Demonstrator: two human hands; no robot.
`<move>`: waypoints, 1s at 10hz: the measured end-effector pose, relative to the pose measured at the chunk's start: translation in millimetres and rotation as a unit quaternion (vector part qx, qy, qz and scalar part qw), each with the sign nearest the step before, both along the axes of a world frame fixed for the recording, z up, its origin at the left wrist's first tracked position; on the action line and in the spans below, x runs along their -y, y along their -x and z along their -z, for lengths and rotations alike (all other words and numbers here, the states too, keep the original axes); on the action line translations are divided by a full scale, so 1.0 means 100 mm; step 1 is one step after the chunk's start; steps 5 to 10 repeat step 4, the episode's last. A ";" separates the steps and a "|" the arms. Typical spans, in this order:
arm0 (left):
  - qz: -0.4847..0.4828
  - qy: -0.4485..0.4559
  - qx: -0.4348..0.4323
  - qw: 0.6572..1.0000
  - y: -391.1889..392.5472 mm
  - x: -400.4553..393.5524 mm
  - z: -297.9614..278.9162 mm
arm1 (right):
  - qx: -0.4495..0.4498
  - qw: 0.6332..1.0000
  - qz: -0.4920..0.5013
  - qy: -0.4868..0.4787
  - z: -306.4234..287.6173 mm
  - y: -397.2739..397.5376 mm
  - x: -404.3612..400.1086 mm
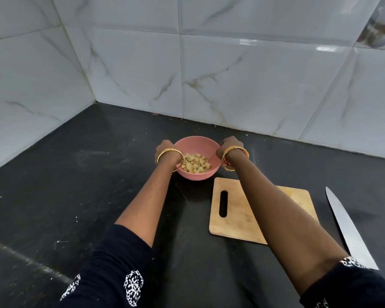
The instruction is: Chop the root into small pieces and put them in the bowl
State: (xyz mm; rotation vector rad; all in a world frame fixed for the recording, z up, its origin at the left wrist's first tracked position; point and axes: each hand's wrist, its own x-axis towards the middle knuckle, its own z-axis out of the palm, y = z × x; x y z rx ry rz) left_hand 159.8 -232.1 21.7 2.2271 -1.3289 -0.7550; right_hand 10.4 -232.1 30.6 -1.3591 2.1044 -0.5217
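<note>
A pink bowl [196, 145] stands on the black counter, far from me. Several pale yellow chopped root pieces [196, 163] lie inside it. My left hand [165, 147] grips the bowl's left rim and my right hand [230, 144] grips its right rim. Both wrists wear gold bangles. A wooden chopping board [236, 210] with a slot handle lies bare to the right of the bowl, partly under my right forearm. A long steel knife [345, 223] rests on the counter to the right of the board, its handle hidden behind my right sleeve.
The black counter [76, 185] meets white marble-look tiled walls [209, 74] at the back and the left, forming a corner behind the bowl. A pale seam crosses the counter at the lower left.
</note>
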 end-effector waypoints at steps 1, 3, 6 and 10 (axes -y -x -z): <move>-0.006 0.000 -0.001 1.000 0.05 -0.05 -0.04 | 0.038 0.999 0.018 0.027 0.05 0.02 -0.07; 0.083 0.245 0.112 0.960 0.39 -0.22 -0.04 | 0.143 0.971 0.084 0.173 0.14 0.07 -0.29; 0.152 0.294 -0.023 0.943 0.64 -0.32 -0.06 | 0.370 0.892 0.165 0.203 0.11 0.16 -0.45; 0.152 0.294 -0.023 0.943 0.64 -0.32 -0.06 | 0.370 0.892 0.165 0.203 0.11 0.16 -0.45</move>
